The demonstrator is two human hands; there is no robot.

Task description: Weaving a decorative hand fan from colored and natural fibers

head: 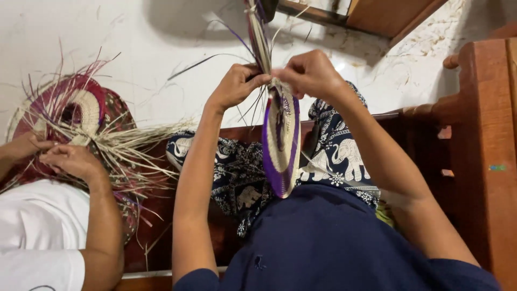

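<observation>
I hold a flat round woven disc (pixel 281 141), cream in the middle with a purple rim, edge-on above my lap. My left hand (pixel 235 84) pinches its top edge from the left, fingers closed on the weave. My right hand (pixel 308 73) grips the same top edge from the right. A bundle of loose cream and purple strands (pixel 258 32) rises from the disc between my hands toward the top of the view.
At the left a second person in a white shirt (pixel 40 226) works with both hands (pixel 64 156) on a red and cream woven disc (pixel 81 110) with many loose straws. A wooden bench (pixel 484 134) stands at my right. The floor (pixel 151 59) is pale.
</observation>
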